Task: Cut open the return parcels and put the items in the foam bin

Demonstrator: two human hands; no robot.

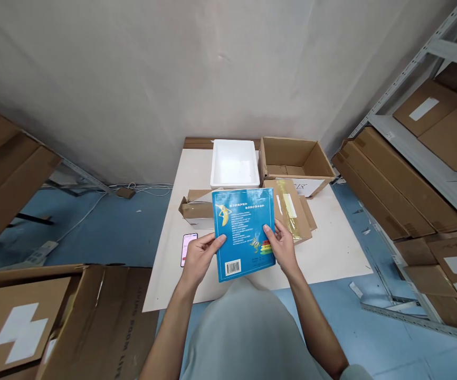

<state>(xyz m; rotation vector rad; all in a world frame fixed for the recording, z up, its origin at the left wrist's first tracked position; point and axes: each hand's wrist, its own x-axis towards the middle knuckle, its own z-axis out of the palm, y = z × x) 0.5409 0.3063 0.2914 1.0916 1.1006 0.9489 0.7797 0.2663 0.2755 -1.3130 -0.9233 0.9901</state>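
Note:
Between my two hands I hold a blue book (244, 232), its back cover with a banana picture, lines of text and a barcode facing me. My left hand (202, 253) grips the left edge, thumb on the cover. On the right edge, my right hand (283, 245) pinches it the same way, fingers behind. Beyond the book stand a white foam box (235, 163), a small cardboard box (197, 212) partly hidden by it, and a taped cardboard box (302, 224). A phone (188, 248) with a lit pink screen lies beside my left hand.
An open cardboard box (323, 166) stands at the table's back right. The white tabletop (339, 253) meets the wall side. Metal shelves (390, 132) with cartons flank the right; a large carton (110, 316) sits at lower left. Cables (149, 189) run along the floor.

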